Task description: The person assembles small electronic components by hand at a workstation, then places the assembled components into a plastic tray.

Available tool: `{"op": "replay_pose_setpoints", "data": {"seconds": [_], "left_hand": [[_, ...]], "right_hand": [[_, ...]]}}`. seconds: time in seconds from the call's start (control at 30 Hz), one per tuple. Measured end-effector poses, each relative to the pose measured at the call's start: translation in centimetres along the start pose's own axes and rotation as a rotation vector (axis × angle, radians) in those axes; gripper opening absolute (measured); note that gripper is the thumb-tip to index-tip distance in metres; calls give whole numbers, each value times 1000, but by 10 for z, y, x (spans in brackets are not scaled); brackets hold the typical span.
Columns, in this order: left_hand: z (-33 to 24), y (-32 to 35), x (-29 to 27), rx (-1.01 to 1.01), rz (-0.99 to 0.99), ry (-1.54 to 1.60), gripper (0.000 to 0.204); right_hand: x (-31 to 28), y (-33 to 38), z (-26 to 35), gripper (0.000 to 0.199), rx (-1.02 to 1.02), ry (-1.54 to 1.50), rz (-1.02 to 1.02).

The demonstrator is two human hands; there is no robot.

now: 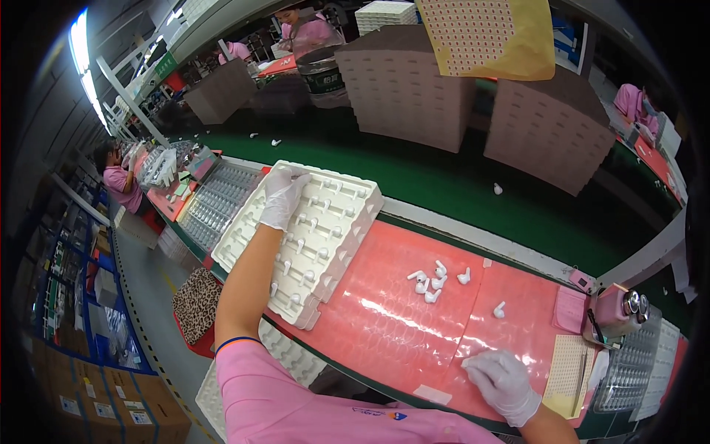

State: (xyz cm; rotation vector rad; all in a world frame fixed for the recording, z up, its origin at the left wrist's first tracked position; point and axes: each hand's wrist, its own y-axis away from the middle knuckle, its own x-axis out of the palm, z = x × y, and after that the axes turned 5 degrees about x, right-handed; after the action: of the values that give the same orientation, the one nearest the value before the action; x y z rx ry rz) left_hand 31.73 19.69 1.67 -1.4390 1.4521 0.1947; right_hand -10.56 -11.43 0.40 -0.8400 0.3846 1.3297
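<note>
Stack of white moulded trays (318, 237) at left of pink mat (384, 325), overhanging its near edge; left hand (281, 196) gloved, fingers loosely spread flat on far corner, gripping nothing. Right hand (503, 381) curled on mat, grip not discernible. Risk: uneven push could tip the stack or shake out the small white parts (433, 281) lying loose just beside.

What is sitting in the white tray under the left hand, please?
The white tray holds small white parts in its pockets. The left hand covers the pockets beneath it, so their contents cannot be seen.
</note>
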Motion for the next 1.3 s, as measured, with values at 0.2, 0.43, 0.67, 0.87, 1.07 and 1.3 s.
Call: {"op": "replay_pose_setpoints", "data": {"seconds": [0.2,0.43,0.67,0.87,1.07,1.3], "left_hand": [[-11,-4,0,4,71,14,26],[-12,2,-3,23,71,1,24],[6,-1,0,-22,65,64,24],[-2,-11,-18,85,-79,59,25],[-134,7,-34,210,191,283,28],[-226,69,11,659,848,-44,80]], "right_hand": [[-7,2,-2,18,-1,29,-21],[-7,3,-11,16,-68,75,-60],[-5,10,-14,14,-103,50,-50],[5,12,-17,14,-129,37,-81],[4,16,-20,14,-125,-11,-98],[5,12,-22,13,-160,19,-121]]}}
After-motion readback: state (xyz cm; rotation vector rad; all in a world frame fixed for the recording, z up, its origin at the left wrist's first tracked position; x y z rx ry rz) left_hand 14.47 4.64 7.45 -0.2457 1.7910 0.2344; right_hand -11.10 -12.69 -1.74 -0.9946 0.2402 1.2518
